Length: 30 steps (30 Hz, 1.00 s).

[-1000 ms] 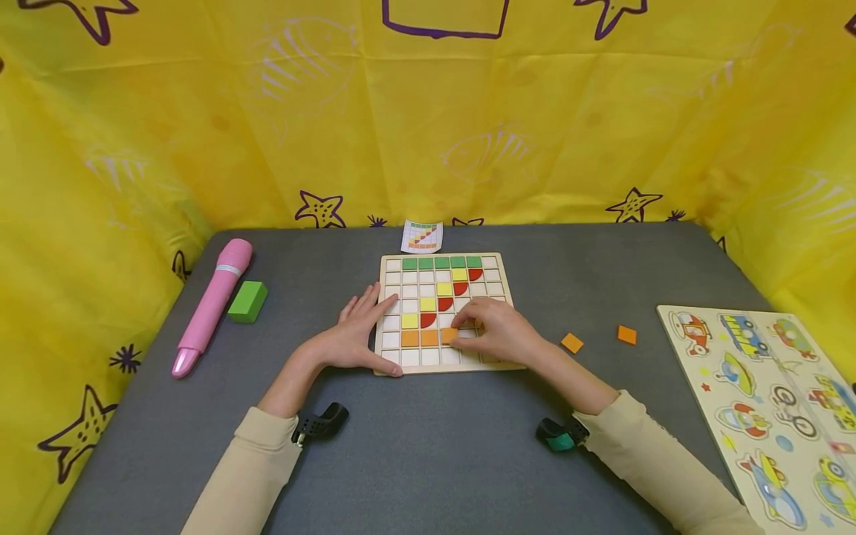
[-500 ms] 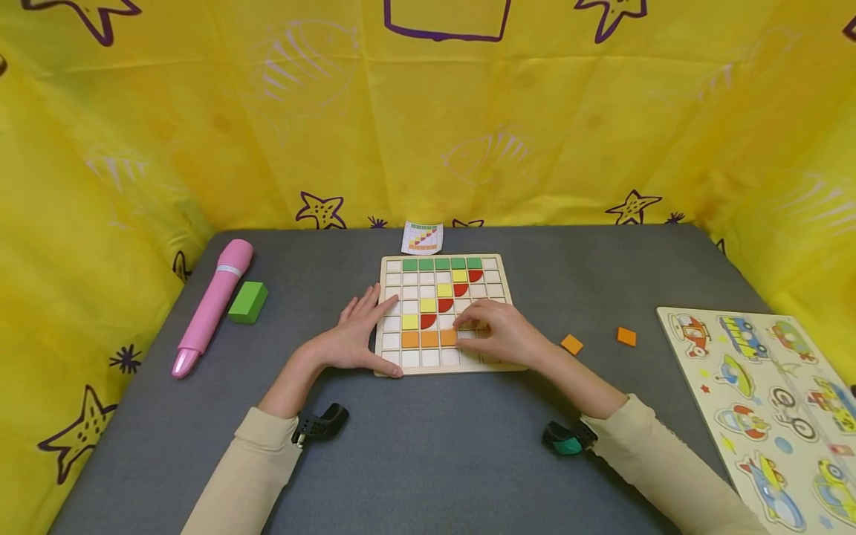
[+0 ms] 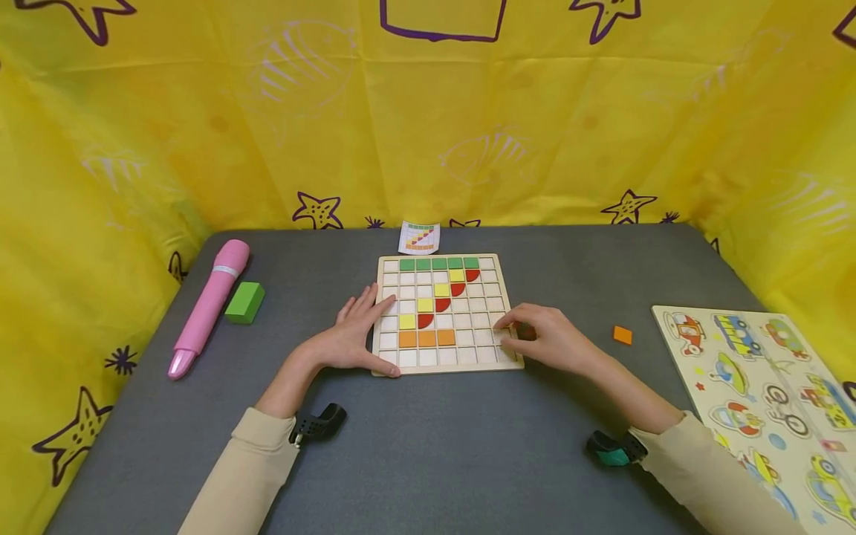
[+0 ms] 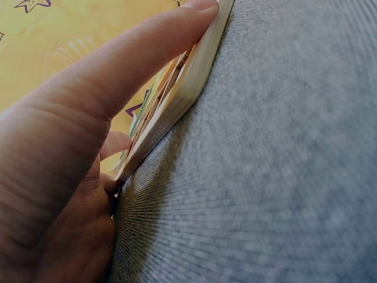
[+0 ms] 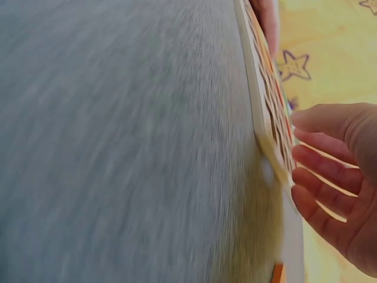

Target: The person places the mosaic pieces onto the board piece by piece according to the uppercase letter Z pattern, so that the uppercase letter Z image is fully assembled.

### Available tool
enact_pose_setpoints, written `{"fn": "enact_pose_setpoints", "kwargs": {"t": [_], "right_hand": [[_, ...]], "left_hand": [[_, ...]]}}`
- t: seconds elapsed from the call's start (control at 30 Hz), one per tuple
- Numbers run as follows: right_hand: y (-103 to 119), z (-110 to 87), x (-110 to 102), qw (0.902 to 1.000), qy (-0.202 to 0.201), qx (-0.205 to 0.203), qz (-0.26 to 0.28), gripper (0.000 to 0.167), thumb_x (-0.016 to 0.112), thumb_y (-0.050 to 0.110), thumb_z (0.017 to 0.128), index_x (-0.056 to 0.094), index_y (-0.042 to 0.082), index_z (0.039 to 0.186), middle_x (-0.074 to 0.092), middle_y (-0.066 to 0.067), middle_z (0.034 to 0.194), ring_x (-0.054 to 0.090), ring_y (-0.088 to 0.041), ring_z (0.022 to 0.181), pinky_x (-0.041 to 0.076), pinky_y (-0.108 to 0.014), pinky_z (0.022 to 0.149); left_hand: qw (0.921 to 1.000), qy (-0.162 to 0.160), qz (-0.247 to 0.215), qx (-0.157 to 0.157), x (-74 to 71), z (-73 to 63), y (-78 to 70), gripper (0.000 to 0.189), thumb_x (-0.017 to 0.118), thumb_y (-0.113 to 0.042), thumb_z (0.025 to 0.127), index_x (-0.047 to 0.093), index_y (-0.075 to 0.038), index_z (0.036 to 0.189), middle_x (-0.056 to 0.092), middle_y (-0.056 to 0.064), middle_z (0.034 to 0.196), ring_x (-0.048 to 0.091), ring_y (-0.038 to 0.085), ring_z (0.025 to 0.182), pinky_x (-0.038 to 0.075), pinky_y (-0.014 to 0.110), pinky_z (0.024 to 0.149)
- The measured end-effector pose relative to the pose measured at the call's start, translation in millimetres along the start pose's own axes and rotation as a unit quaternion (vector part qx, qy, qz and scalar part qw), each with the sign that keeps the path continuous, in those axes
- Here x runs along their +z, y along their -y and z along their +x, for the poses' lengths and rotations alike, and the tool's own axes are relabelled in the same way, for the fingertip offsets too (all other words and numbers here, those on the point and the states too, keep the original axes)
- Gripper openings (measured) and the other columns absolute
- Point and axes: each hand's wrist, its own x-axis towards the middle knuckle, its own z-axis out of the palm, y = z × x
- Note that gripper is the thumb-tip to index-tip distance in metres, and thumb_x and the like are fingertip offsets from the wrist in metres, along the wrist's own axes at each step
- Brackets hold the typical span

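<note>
In the head view a wooden grid board (image 3: 478, 336) lies on the table, with green squares (image 3: 439, 264), yellow squares (image 3: 425, 305), red quarter-circles (image 3: 443, 305) and three orange squares (image 3: 426, 339) in its cells. My left hand (image 3: 348, 334) rests on the board's left edge, fingers spread, thumb along the near corner. Over the right edge hovers my right hand (image 3: 551, 338), fingers loosely bent, nothing visible between them. One loose orange square (image 3: 623, 335) lies right of it. In the right wrist view an orange square's edge (image 5: 278, 273) shows at the bottom.
A small pattern card (image 3: 420, 238) stands behind the board. To the left lie a pink microphone (image 3: 210, 305) and a green block (image 3: 245, 302). A vehicle puzzle board (image 3: 756, 371) lies on the right. Yellow cloth (image 3: 414, 111) hangs around the table.
My right hand has drawn back rightward from the third orange square, which sits in its cell. One loose orange square is now hidden by the hand and arm. The left hand stays put.
</note>
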Motion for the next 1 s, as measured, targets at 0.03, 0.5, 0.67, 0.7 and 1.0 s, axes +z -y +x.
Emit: {"fn": "enact_pose_setpoints", "kwargs": {"t": [0.03,0.5,0.67,0.7,1.0], "right_hand": [[-2.4,-3.3,-2.0,1.0000,-0.002,0.002,-0.002,0.022,0.077,0.015,0.084,0.072,0.011,0.106,0.066,0.002,0.097,0.054,-0.016,0.072,0.045,-0.028,0.065],[-26.3,-39.0,-29.5,0.9974,-0.037,-0.008,-0.061,0.025,0.078,0.007,0.081,0.072,0.011,0.105,0.069,0.001,0.102,0.062,-0.017,0.087,0.050,-0.036,0.073],[-31.0,-46.8,-35.6,0.9968,-0.043,-0.010,-0.067,0.024,0.077,0.005,0.081,0.072,0.010,0.104,0.069,-0.001,0.101,0.060,-0.017,0.082,0.049,-0.034,0.069],[-31.5,-48.0,-36.6,0.9967,-0.042,-0.008,-0.069,0.024,0.077,0.005,0.081,0.072,0.010,0.104,0.069,-0.001,0.101,0.060,-0.017,0.082,0.049,-0.033,0.069],[-36.8,-57.0,-48.0,0.9958,-0.006,0.009,-0.091,0.032,0.077,0.002,0.079,0.071,0.009,0.109,0.067,-0.002,0.106,0.060,-0.021,0.094,0.048,-0.041,0.078]], "left_hand": [[1.0000,0.000,-0.001,-0.001,-0.2,-0.2,0.0,0.123,0.084,-0.057,0.066,0.016,-0.009,0.157,-0.009,0.019,0.161,-0.011,0.031,0.148,-0.005,0.053,0.114],[1.0000,0.000,0.001,-0.003,-0.2,-0.1,2.3,0.124,0.084,-0.058,0.065,0.016,-0.010,0.157,-0.010,0.018,0.161,-0.011,0.031,0.147,-0.006,0.053,0.114],[1.0000,0.003,0.000,-0.003,-0.1,0.1,1.8,0.123,0.084,-0.058,0.066,0.016,-0.010,0.157,-0.010,0.018,0.161,-0.012,0.031,0.147,-0.006,0.052,0.114],[1.0000,0.003,0.000,-0.003,-0.1,0.2,1.7,0.123,0.084,-0.058,0.066,0.015,-0.010,0.157,-0.010,0.018,0.161,-0.012,0.031,0.147,-0.006,0.052,0.114],[1.0000,0.005,-0.003,-0.006,-0.3,0.8,1.7,0.124,0.083,-0.058,0.066,0.014,-0.011,0.157,-0.011,0.017,0.161,-0.012,0.030,0.147,-0.007,0.052,0.114]]}}
